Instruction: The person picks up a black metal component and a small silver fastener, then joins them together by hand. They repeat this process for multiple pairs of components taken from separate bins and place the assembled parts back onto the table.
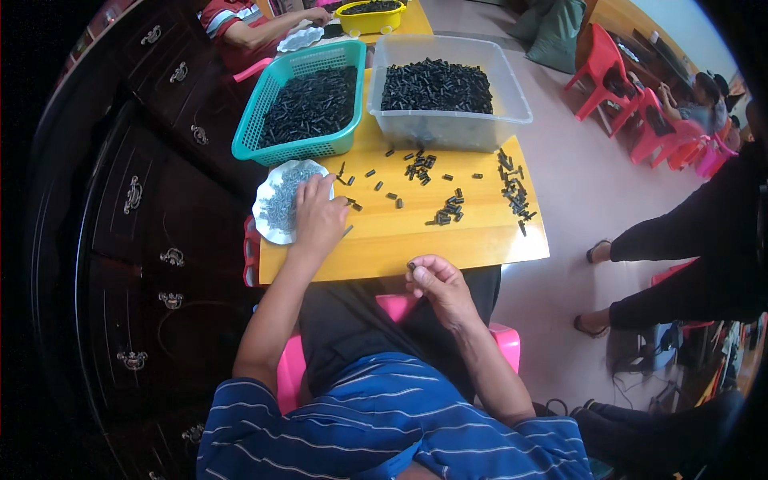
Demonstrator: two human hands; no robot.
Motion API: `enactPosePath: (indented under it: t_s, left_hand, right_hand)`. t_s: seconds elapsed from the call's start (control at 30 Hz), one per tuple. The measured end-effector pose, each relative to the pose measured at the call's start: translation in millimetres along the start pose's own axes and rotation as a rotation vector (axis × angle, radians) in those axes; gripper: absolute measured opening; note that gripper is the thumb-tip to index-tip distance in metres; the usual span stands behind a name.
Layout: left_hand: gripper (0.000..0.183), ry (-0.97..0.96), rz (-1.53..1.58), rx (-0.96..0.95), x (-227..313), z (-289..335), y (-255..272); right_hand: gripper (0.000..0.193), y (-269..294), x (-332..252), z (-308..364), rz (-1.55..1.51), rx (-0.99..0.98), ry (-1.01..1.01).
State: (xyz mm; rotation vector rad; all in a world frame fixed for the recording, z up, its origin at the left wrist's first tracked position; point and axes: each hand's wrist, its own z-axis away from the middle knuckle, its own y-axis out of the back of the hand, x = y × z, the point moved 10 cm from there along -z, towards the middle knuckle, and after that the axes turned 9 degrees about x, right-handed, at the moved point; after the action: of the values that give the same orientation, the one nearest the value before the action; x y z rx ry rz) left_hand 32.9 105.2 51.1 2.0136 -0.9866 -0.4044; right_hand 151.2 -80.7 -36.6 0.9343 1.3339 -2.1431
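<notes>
My left hand [317, 216] reaches over the rim of a scalloped white dish [269, 232]. Its fingers are apart and their tips touch the small silvery pieces [282, 200] heaped in the dish; whether any piece is between them is hidden. At the table's near edge my right hand [440, 290] pinches a small black cylindrical piece [411, 266] between thumb and fingers. Loose black cylinders [420, 166] lie scattered in small groups on the yellow table [376, 248]. Along the right edge is a strip of longer black pieces [516, 196].
A green basket [300, 148] and a clear plastic bin [456, 128], both holding many black pieces, stand at the table's far side. Beyond them another person's arm [264, 32] is near a yellow basin [372, 20]. Dark drawers [120, 200] line the left; red chairs [604, 80] stand right.
</notes>
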Motion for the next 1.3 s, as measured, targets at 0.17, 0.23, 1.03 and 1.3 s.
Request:
enactPosePath:
  t_s: [0.17,0.23,1.03,1.3]
  left_hand:
    - [0.014,-0.042,0.006,0.027,5.3,-4.2,3.5]
    - [0.011,-0.053,0.040,0.014,9.5,-4.2,9.0]
    - [0.009,0.070,0.830,-0.159,98.4,25.9,65.5]
    - [0.012,-0.037,0.855,-0.141,112.6,23.6,73.2]
  right_hand:
    - [0.016,-0.5,1.2,-1.1,-0.013,-0.026,-0.006]
    - [0.016,-1.1,0.7,0.7,0.002,-0.003,-0.014]
    - [0.017,-5.9,11.5,3.0,0.115,-0.077,-0.017]
    - [0.016,-7.5,11.2,5.3,0.110,-0.102,-0.020]
